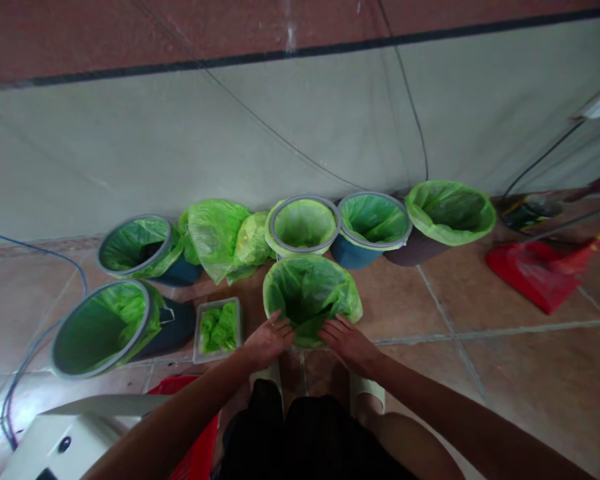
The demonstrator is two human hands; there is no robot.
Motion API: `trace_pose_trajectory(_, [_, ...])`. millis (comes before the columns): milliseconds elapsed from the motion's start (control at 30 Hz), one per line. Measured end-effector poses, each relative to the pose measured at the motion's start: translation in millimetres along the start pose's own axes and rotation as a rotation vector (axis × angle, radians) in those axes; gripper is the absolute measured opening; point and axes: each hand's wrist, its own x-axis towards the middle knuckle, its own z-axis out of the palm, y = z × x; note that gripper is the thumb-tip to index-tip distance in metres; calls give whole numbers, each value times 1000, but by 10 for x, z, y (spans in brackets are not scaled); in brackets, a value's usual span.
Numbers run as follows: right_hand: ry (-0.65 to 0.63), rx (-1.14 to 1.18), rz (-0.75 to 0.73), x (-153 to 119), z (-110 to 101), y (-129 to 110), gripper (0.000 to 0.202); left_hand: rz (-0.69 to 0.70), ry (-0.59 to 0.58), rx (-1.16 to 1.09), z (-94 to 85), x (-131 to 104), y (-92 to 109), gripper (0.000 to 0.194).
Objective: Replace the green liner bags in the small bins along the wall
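Right in front of me stands a bin lined with a green plastic bin liner (325, 280), its edge folded out over the rim. My left hand (271, 339) grips the near left part of that edge, fingers curled over the rim. On the near right part, my right hand (347, 340) holds the liner the same way. Both thumbs are hidden below the rim. Just behind is a lined bin with a grey ring (305, 250) around its top. A clear tub (240, 327) holding crumpled green bags sits left of my left hand.
More lined bins stand along the wall: a blue bin (355, 255), a brown bin (415, 248) and two bins at left, one tipped (173, 333). Full green bags (217, 233) lie between them. A red dustpan (525, 267) is at right, a white machine (70, 437) at lower left, and cables (23, 373) cross the floor.
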Motion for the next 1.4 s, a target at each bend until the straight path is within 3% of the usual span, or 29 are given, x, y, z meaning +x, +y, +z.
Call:
trace_pose_trajectory(100, [94,46,-14,-185,-153,-19,34,-72,-4,38,-138,-142,-94,34])
trace_pose_trajectory(200, [130,94,31,-374,-341,79,29,-176,96,-22,-265,-207,4,45])
trace_pose_trajectory(300, [143,109,102,-383,-464,182,26,-228,183,-193,-326,-67,206,42])
trace_pose_trajectory(367, [111,115,112,-259,-487,213,26,-236,156,-306,-315,136,325,30])
trace_pose_trajectory(500, [-3,123,102,65,-421,216,21,-285,-13,-286,-202,526,446,29])
trace_pose_trajectory(633, [-94,105,39,120,-316,224,15,-286,-168,-153,-79,572,477,28])
trace_pose_trajectory(900, [-55,1,55,17,-67,227,15,-155,-44,9,146,387,505,18])
trace_pose_trajectory(1067, [-12,-15,61,99,11,149,16,-93,7,74,154,339,445,9])
trace_pose_trajectory(1233, [158,27,-2,-54,-237,44,30,2,36,113,79,116,242,6])
trace_pose_trajectory(1400, [246,14,20,-151,-449,81,20,44,83,193,16,-193,-135,13])
